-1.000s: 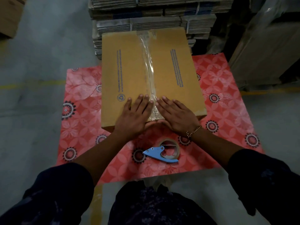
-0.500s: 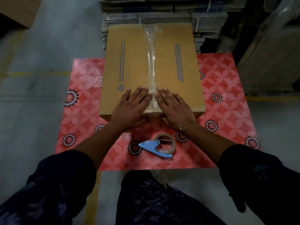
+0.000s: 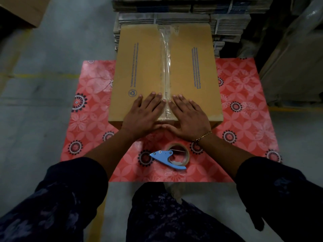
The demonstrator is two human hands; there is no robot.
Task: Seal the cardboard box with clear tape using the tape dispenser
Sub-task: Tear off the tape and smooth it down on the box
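A closed brown cardboard box (image 3: 143,70) lies on a red flowered mat. A strip of clear tape (image 3: 166,55) runs along its centre seam from the far edge to the near edge. My left hand (image 3: 145,114) and my right hand (image 3: 188,116) lie flat on the box's near end, one on each side of the tape, fingers spread, thumbs meeting over the near edge. Neither hand holds anything. The blue tape dispenser (image 3: 167,158) with its roll of clear tape rests on the mat just in front of the box, between my forearms.
The red mat (image 3: 244,102) covers a grey concrete floor. Bundled stacks of flat cardboard (image 3: 192,13) stand right behind the box. Wrapped large cartons (image 3: 297,58) rise at the right, and another carton (image 3: 22,11) sits at the far left corner.
Both hands have stayed pressed on the near end of the box. The view has shifted slightly, so the box now sits more centred.
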